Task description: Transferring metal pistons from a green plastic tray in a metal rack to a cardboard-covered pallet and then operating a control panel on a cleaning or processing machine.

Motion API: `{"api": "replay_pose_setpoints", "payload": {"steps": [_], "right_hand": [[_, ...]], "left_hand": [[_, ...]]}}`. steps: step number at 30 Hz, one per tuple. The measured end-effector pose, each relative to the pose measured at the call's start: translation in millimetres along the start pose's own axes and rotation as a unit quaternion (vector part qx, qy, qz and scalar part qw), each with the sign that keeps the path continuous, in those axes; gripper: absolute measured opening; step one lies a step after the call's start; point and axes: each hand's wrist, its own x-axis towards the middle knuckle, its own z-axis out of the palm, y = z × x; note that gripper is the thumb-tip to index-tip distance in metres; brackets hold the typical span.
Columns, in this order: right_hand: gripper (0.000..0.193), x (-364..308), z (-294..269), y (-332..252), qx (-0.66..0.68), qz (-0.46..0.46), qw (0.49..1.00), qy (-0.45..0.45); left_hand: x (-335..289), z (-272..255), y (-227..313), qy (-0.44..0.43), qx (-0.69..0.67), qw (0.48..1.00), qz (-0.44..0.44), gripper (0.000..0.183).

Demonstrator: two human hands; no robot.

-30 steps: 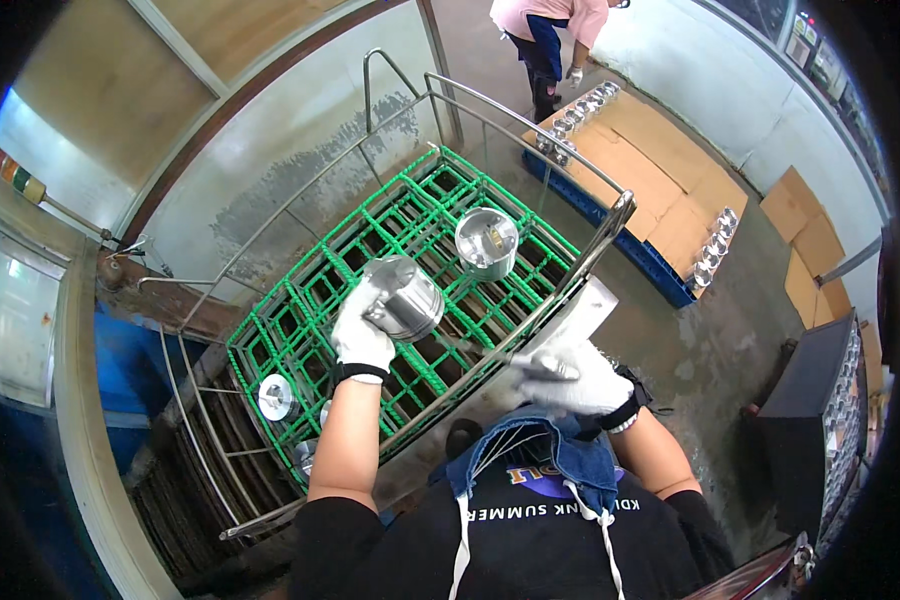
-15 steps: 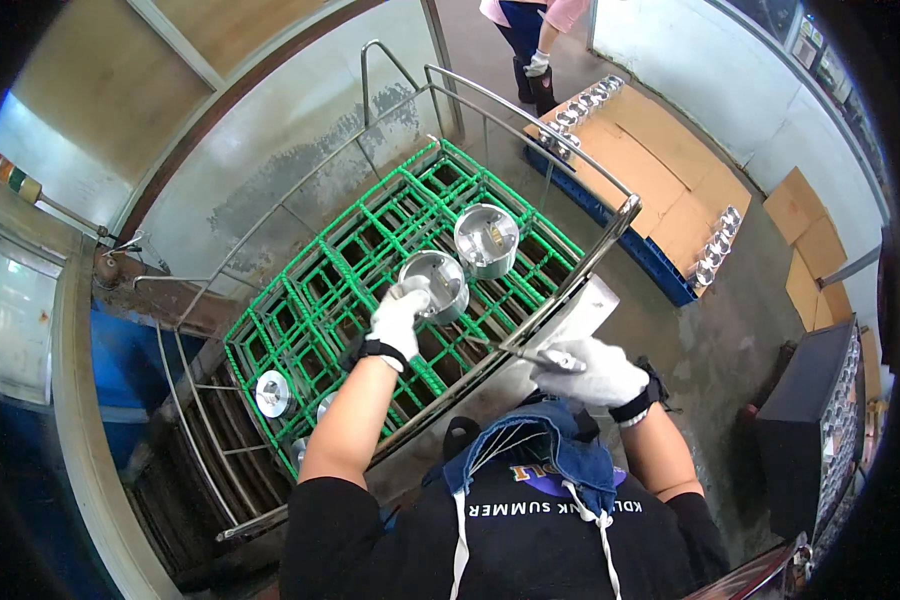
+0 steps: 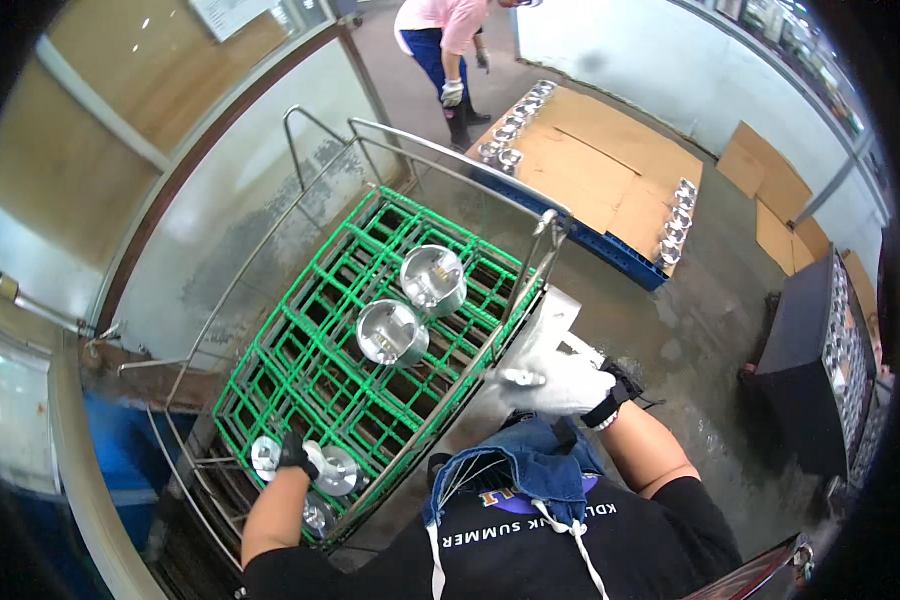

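Two shiny metal cup-shaped parts, one [image 3: 392,332] nearer and one [image 3: 433,279] farther, stand side by side on a green plastic grid rack [image 3: 300,385] inside a wire cart [image 3: 440,165]. My left hand [image 3: 300,455], gloved, reaches down at the rack's near left corner and closes on a round metal part [image 3: 336,470]. Two similar parts, one [image 3: 265,456] to its left and one [image 3: 315,516] below, lie close by. My right hand [image 3: 560,385], in a white glove with a black cuff, grips the cart's right rail [image 3: 530,285] next to a flat metal plate [image 3: 548,318].
Another person [image 3: 445,40] in a pink top bends over at the back. Flattened cardboard [image 3: 590,170] on a blue pallet carries rows of metal parts [image 3: 510,125]. A dark cabinet [image 3: 810,360] stands at the right, a blue bin [image 3: 120,450] at the left.
My left hand set the second metal cup on the green rack beside the first, let go, and dropped to the near left corner onto a round part. My right hand stayed on the rail.
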Motion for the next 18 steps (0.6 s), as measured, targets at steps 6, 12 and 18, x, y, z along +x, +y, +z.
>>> {"api": "replay_pose_setpoints", "payload": {"steps": [6,12,18], "right_hand": [[0.035,-12,-26,-53,-0.028,0.164,0.986,-0.001],[0.036,-21,-5,-42,-0.006,0.046,0.999,0.018],[0.034,-28,-12,-50,0.002,0.034,0.999,0.021]], "left_hand": [[-10,28,28,0.067,-0.014,0.997,-0.048,0.044],[7,85,26,0.222,-0.008,0.974,-0.038,0.052],[-8,29,15,0.003,-0.093,0.995,-0.024,0.09]]}}
